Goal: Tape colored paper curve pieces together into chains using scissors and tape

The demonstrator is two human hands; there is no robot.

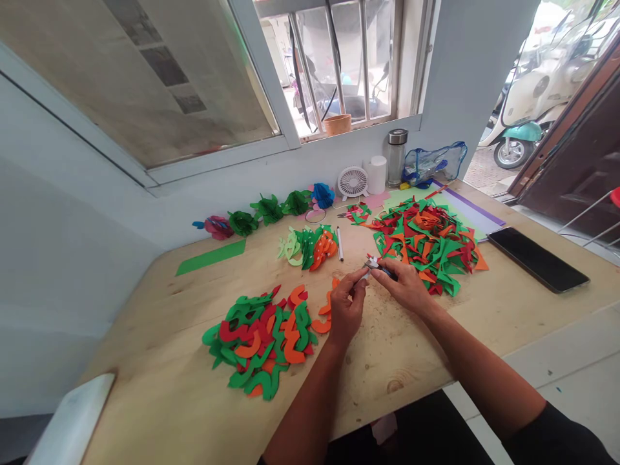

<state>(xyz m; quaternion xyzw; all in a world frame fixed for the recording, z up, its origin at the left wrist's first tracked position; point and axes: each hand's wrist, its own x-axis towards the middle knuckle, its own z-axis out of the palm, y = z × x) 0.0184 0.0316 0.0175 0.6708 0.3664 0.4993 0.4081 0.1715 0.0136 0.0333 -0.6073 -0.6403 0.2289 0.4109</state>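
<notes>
"Since the left hand (347, 300) and the right hand (405, 284) are so near each other, what does each one have?"

"The right is closed round a small tool (390, 271) with a dark handle and a metal tip. The left has its thumb and fingers pinched together on a small pale piece (366, 275), right by that tip."

"Do the hands touch?"

"I cannot tell; the spot is too small."

"Where exactly is the tool?"

"Over the table (397, 361), between two piles, its tip toward the left hand. A bit of red shows by the tip, too tiny to name."

"Which piles?"

"Curved shapes (261, 336) in green, red and orange lie to the left, with a few orange ones apart from them, near the left hand. Scraps (426, 239) in the same colours are heaped beyond the right hand."

"And farther back?"

"A pen (340, 244) lies beside a green and orange bunch (308, 247). Pink, green and blue flowers (268, 210) line the back, a green strip (211, 257) in front. To their right stand a fan (352, 183), a white cylinder (376, 174) and a bottle (396, 161), with a clear pouch (436, 161) next to it."

"The phone (538, 258)?"

"Right of the scraps, screen dark."
</notes>
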